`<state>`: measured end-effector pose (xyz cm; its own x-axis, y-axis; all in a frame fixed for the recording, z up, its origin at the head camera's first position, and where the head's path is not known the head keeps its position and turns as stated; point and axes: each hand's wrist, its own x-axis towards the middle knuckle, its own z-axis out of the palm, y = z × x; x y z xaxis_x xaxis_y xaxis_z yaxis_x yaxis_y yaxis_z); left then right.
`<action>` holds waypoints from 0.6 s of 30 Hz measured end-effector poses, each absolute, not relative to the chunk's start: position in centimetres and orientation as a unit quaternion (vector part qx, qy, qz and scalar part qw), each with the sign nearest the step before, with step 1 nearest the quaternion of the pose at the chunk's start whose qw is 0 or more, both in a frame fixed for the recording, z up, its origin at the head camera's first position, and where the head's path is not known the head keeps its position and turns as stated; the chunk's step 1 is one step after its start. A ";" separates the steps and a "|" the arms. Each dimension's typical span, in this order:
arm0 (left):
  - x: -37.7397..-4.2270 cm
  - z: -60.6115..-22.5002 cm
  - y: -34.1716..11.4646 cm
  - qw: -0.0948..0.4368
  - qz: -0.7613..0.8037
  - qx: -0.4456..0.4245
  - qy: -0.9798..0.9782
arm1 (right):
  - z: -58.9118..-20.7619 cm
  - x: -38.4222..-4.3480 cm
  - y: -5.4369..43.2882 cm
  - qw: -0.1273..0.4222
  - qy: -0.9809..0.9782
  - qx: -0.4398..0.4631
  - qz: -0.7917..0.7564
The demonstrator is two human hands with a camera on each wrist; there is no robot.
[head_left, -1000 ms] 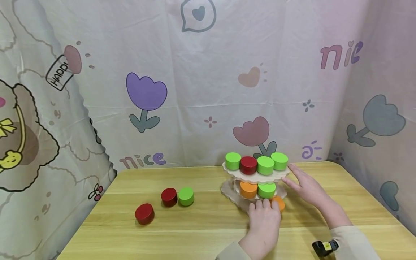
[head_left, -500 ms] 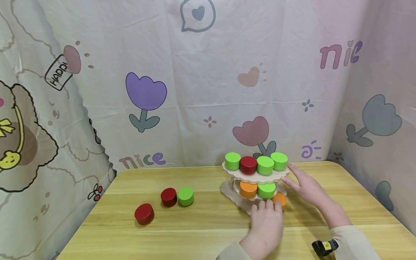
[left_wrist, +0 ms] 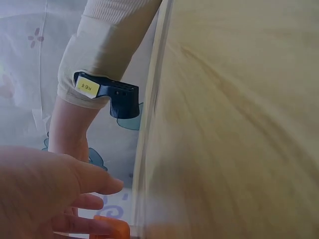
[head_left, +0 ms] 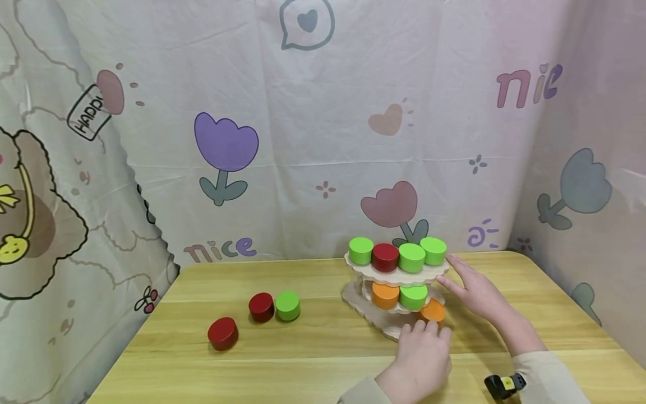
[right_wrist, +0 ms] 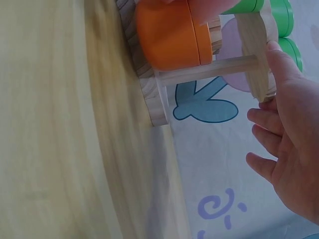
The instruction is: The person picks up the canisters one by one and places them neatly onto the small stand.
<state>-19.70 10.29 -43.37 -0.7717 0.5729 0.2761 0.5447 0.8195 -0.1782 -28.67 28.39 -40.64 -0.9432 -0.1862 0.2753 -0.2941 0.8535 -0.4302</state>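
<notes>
A wooden tiered stand (head_left: 375, 313) with scalloped tiers stands right of the middle on the table. My right hand (head_left: 476, 289) holds the right rim of its top tier, thumb at the front and a finger further back. In front of the stand is my left hand (head_left: 424, 359), its fingers loosely extended. Their tips are at the orange round block (head_left: 434, 310) on the base, partly covering it. The left wrist view shows the left hand's fingers lying alongside that block (left_wrist: 112, 228). A green block (head_left: 413, 297) and another orange block (head_left: 386, 295) sit on the middle tier.
Three green blocks (head_left: 361, 251) and a red block (head_left: 386, 257) stand on the top tier. To the left on the table lie two red blocks (head_left: 223, 334) and a green block (head_left: 287, 305). A patterned cloth (head_left: 313, 140) hangs behind the table.
My left hand has shifted right and slightly toward the front, leaving more of the base showing. The orange block on the base has moved slightly to the right. My right hand stays at the rim.
</notes>
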 end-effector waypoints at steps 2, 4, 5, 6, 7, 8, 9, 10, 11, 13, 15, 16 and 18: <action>-19.9 -43.5 10.3 0.158 0.045 -0.300 -0.940 | -40.7 -28.7 28.4 0.115 -0.956 0.126 0.238; -20.0 -43.5 10.4 0.156 0.046 -0.300 -0.940 | -40.7 -28.7 28.5 0.116 -0.956 0.127 0.238; -20.1 -43.5 10.4 0.154 0.045 -0.299 -0.941 | -40.7 -28.7 28.5 0.116 -0.956 0.127 0.237; -20.1 -43.6 10.5 0.152 0.045 -0.298 -0.941 | -40.7 -28.7 28.5 0.116 -0.956 0.128 0.237; -20.2 -43.6 10.5 0.150 0.045 -0.296 -0.942 | -40.7 -28.7 28.6 0.116 -0.956 0.128 0.237; -20.2 -43.6 10.6 0.148 0.045 -0.294 -0.943 | -40.8 -28.7 28.6 0.116 -0.956 0.128 0.236; -20.3 -43.6 10.6 0.144 0.045 -0.292 -0.944 | -40.8 -28.7 28.6 0.117 -0.956 0.128 0.236; -20.3 -43.6 10.7 0.142 0.044 -0.290 -0.945 | -40.8 -28.7 28.6 0.117 -0.956 0.128 0.235; -20.4 -43.6 10.7 0.139 0.045 -0.289 -0.946 | -40.8 -28.7 28.6 0.118 -0.956 0.128 0.234; -20.6 -43.7 10.8 0.136 0.046 -0.285 -0.948 | -40.8 -28.7 28.6 0.118 -0.957 0.128 0.233; -20.7 -43.7 10.8 0.134 0.046 -0.284 -0.948 | -40.7 -28.7 28.6 0.117 -0.957 0.127 0.233; -20.8 -43.7 10.8 0.132 0.045 -0.283 -0.949 | -40.7 -28.7 28.6 0.116 -0.957 0.126 0.234; -21.0 -43.8 10.9 0.127 0.041 -0.281 -0.950 | -40.7 -28.7 28.5 0.115 -0.957 0.125 0.234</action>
